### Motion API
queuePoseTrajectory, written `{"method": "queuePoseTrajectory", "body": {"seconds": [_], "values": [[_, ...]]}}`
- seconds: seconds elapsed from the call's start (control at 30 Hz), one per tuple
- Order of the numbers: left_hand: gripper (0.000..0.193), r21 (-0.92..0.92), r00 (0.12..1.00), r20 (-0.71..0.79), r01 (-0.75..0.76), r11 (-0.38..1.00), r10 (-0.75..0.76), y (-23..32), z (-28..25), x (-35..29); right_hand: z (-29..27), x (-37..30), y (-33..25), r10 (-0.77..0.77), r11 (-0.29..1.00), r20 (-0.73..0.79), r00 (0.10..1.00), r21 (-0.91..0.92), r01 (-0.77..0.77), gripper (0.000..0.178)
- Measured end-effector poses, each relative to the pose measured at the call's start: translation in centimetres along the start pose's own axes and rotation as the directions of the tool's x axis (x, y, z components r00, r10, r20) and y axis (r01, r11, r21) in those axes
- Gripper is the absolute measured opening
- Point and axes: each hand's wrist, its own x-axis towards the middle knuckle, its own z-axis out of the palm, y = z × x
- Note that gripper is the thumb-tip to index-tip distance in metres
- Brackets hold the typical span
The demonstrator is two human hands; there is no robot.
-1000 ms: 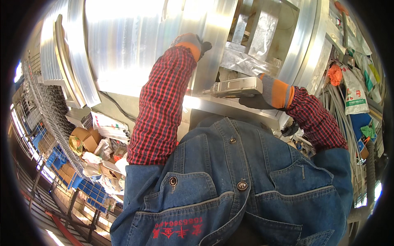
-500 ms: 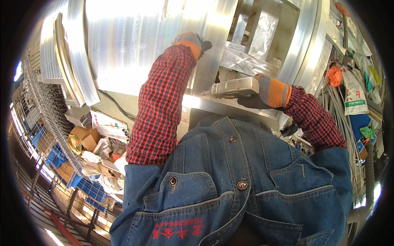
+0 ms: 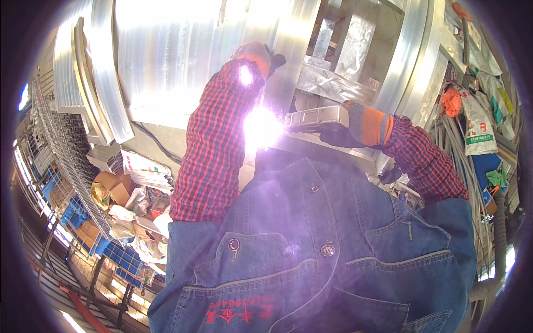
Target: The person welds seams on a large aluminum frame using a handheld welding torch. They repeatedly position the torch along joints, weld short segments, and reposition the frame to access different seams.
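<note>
My right hand (image 3: pixel 352 127), in a grey and orange glove, grips a boxy, light-coloured welding gun (image 3: pixel 316 117) that points left. A blinding white-violet welding flash (image 3: pixel 263 129) burns at its tip, beside my left forearm, and hides the spot on the metal under it. My left hand (image 3: pixel 254 54), gloved alike, rests on the ribbed aluminium panel (image 3: pixel 166 61) beyond the flash. One dark finger sticks out to the right; the others are mostly hidden. Near my body, a metal bar (image 3: pixel 327 150) runs along the edge of the work.
To the right of the panel is an open metal frame (image 3: pixel 338 80). Long strips and bags (image 3: pixel 478 125) crowd the right side. At left stand curved metal profiles (image 3: pixel 100 72), a wire mesh (image 3: pixel 66 150) and a cardboard box (image 3: pixel 116 187) among litter. A black cable (image 3: pixel 158 145) lies near the panel.
A bright welding flash has appeared at the gun's tip, casting violet light over my jacket and sleeve. Both hands stay almost where they were.
</note>
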Motion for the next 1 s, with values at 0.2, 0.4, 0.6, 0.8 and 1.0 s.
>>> {"method": "queuePoseTrajectory", "body": {"seconds": [0.2,0.4,0.6,0.8,1.0], "values": [[0.064,-0.022,0.998,0.003,-0.064,0.998,0.064,-0.4,-0.3,-0.7,-1.3,-0.2,-1.2,-0.013,0.999,-0.017,1.0,0.045,0.014,0.039],[0.066,-0.104,0.996,0.084,-0.01,0.995,0.019,-0.2,-1.1,-0.9,-1.9,-0.1,-2.2,0.101,0.988,0.135,0.986,0.105,-0.116,0.034],[0.07,-0.053,1.0,0.031,-0.002,0.999,0.003,0.1,-0.8,-1.1,-2.8,-0.2,-3.1,0.053,0.996,0.118,0.992,0.067,-0.061,0.035],[0.071,-0.048,0.999,0.049,-0.008,0.999,0.01,0.0,-0.9,-1.0,-2.9,-0.4,-2.9,0.149,0.983,0.199,0.969,0.078,-0.167,0.038],[0.074,-0.01,0.999,-0.038,-0.005,1.0,0.005,-0.2,-0.4,-0.8,-2.0,-0.5,-1.3,0.224,0.975,0.253,0.941,-0.066,-0.214,0.038]]}}
